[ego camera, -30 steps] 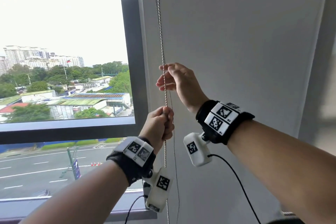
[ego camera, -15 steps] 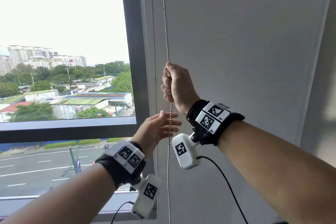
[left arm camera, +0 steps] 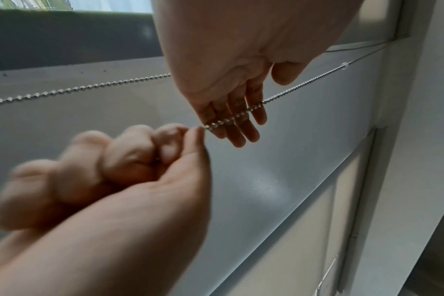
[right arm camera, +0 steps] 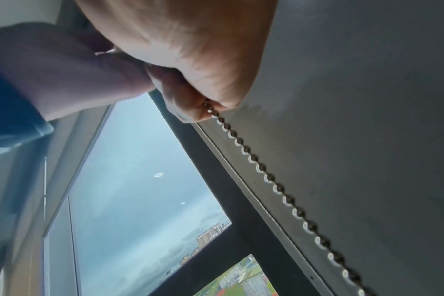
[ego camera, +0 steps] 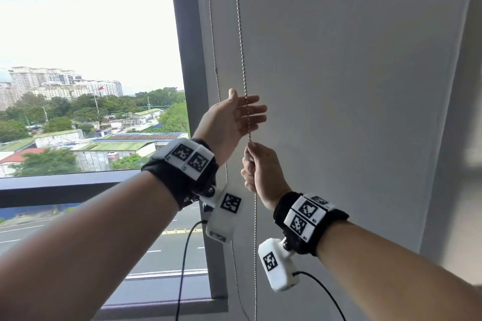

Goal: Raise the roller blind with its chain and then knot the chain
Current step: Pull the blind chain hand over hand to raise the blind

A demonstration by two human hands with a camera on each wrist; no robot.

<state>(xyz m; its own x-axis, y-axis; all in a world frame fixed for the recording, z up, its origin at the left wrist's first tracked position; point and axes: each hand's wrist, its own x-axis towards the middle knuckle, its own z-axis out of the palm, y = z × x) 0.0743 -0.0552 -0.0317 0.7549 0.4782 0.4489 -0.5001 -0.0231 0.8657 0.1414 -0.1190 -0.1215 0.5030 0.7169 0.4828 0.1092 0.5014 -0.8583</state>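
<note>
The metal bead chain [ego camera: 241, 41] hangs taut in front of the grey wall, right of the window. My right hand [ego camera: 257, 164] grips it in a fist, and in the right wrist view the chain [right arm camera: 254, 160] runs out from the curled fingers [right arm camera: 190, 112]. My left hand [ego camera: 242, 114] is raised just above the right, open with straight fingers. The chain [left arm camera: 289, 93] lies across those fingers [left arm camera: 243, 128] in the left wrist view, and the right fist [left arm camera: 129, 156] pinches it just below. The blind itself is out of the head view.
The chain's thinner rear strand [ego camera: 212, 34] hangs close to the dark vertical window frame [ego camera: 186, 60]. The grey wall [ego camera: 365, 86] fills the right side. A sill [ego camera: 161, 307] lies below, and cables trail from both wrist cameras.
The left hand let go of the chain and rose open above the right. The right hand closed on the chain and pulled it down. The blind's bottom bar left the top of view.
</note>
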